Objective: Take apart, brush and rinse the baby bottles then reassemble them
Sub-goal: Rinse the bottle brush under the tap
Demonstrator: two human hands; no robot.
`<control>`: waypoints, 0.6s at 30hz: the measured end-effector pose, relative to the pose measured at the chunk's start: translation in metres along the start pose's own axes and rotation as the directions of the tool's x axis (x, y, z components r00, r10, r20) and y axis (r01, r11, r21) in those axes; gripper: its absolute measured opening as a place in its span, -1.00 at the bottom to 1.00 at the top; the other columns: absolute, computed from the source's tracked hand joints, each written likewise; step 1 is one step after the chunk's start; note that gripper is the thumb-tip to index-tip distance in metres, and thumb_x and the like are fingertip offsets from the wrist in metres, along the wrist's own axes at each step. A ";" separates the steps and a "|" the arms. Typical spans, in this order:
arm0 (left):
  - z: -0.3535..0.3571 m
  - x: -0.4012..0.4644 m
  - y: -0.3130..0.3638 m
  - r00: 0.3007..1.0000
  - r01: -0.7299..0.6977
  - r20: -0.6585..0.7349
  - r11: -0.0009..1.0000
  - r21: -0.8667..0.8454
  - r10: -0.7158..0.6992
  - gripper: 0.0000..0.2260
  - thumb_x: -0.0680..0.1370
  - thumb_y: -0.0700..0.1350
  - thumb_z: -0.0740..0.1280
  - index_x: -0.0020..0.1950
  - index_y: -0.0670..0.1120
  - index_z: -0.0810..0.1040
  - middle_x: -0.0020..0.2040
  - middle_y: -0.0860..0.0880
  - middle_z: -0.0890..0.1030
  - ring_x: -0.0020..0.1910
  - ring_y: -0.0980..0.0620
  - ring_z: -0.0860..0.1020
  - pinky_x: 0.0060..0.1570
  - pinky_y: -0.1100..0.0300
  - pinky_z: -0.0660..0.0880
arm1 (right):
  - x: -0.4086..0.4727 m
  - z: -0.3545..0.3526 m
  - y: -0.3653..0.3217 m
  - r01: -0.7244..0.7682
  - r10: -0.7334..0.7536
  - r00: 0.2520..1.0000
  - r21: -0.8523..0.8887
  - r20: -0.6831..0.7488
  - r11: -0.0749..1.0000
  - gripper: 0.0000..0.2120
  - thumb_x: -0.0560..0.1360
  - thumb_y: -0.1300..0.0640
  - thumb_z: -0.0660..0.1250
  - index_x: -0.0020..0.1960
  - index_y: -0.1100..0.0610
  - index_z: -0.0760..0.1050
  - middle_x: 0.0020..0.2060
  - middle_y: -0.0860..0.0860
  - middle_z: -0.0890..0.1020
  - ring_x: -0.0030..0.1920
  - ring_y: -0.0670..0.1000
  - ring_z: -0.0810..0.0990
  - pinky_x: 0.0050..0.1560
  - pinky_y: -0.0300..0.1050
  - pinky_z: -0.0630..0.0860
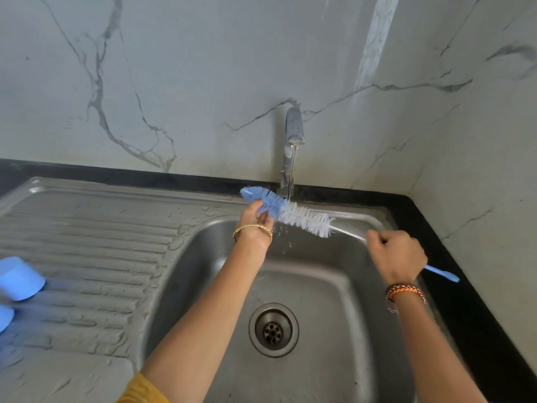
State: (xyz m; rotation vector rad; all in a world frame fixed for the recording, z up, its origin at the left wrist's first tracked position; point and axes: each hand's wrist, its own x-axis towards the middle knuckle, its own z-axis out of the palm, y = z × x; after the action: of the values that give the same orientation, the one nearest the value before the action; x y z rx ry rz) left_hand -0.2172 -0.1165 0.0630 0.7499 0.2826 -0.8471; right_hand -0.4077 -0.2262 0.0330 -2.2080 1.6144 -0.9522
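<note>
A long bottle brush (293,213) with blue and white bristles lies across the back of the steel sink (334,289), under a thin stream of water from the tap (294,132). My right hand (398,255) is closed around its blue handle, whose end sticks out to the right. My left hand (255,219) pinches the blue bristles near the tip. Drops fall from the bristles into the basin. Two blue plastic bottle parts (17,279) sit at the far left edge on the drainboard. No bottle body is in view.
The ribbed steel drainboard (96,251) stretches to the left of the basin. A round drain (273,330) lies at the basin's middle. Black countertop (453,234) edges the sink at the back and right, below marble walls that meet in a corner.
</note>
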 end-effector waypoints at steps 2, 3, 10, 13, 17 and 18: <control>-0.010 -0.001 0.008 0.999 -0.031 -0.030 0.999 -0.020 0.031 -0.90 0.53 -0.26 0.29 -0.19 -0.18 0.45 -0.07 -0.10 0.54 -0.22 0.03 0.52 -0.03 0.17 0.50 | -0.003 0.006 -0.010 0.022 -0.022 1.000 -0.004 0.022 1.000 -0.62 0.46 0.10 0.25 -0.53 0.13 0.40 -0.55 0.10 0.45 -0.43 0.16 0.44 -0.35 -0.15 0.28; -0.015 -0.001 0.010 0.998 -0.041 -0.048 0.999 -0.029 0.040 -0.90 0.53 -0.26 0.30 -0.19 -0.18 0.45 -0.13 -0.08 0.54 -0.23 0.04 0.51 -0.08 0.20 0.50 | -0.004 0.008 -0.013 0.034 -0.034 0.999 -0.006 0.035 0.999 -0.63 0.46 0.10 0.25 -0.51 0.15 0.42 -0.55 0.10 0.45 -0.43 0.15 0.44 -0.36 -0.16 0.27; -0.031 0.001 0.032 0.984 -0.131 -0.137 0.978 -0.161 0.110 -0.88 0.52 -0.23 0.32 -0.21 -0.15 0.46 -0.23 -0.02 0.50 -0.27 0.09 0.49 -0.24 0.30 0.48 | 0.005 0.021 -0.052 0.128 -0.127 0.987 0.001 0.093 0.992 -0.64 0.47 0.09 0.25 -0.48 0.15 0.36 -0.50 0.11 0.45 -0.38 0.16 0.43 -0.34 -0.15 0.22; -0.032 0.005 0.043 0.977 -0.177 -0.149 0.969 -0.174 0.151 -0.89 0.52 -0.23 0.31 -0.21 -0.14 0.46 -0.21 0.00 0.48 -0.25 0.11 0.48 -0.23 0.30 0.48 | 0.014 0.025 -0.070 0.165 -0.167 0.981 0.027 0.104 0.986 -0.64 0.45 0.10 0.24 -0.50 0.14 0.36 -0.50 0.11 0.46 -0.36 0.17 0.44 -0.32 -0.14 0.26; -0.031 0.008 0.050 0.979 -0.188 -0.118 0.964 -0.189 0.168 -0.90 0.53 -0.24 0.31 -0.18 -0.15 0.46 -0.18 -0.01 0.48 -0.22 0.10 0.47 -0.19 0.26 0.51 | 0.027 0.021 -0.081 0.201 -0.202 0.977 0.023 0.073 0.979 -0.65 0.44 0.09 0.24 -0.49 0.16 0.35 -0.51 0.12 0.41 -0.36 0.15 0.36 -0.31 -0.14 0.24; -0.029 0.008 0.050 0.980 -0.186 -0.101 0.964 -0.192 0.169 -0.92 0.53 -0.24 0.31 -0.16 -0.16 0.47 -0.18 -0.01 0.49 -0.21 0.10 0.48 -0.16 0.23 0.52 | 0.030 0.019 -0.082 0.209 -0.210 0.976 0.012 0.061 0.978 -0.65 0.44 0.08 0.23 -0.49 0.17 0.35 -0.54 0.10 0.38 -0.38 0.15 0.34 -0.34 -0.16 0.21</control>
State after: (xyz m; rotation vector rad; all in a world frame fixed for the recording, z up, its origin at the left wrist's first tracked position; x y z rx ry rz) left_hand -0.1726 -0.0793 0.0624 0.6126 0.3644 -0.6077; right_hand -0.3285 -0.2275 0.0739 -2.4154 1.3709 -0.9279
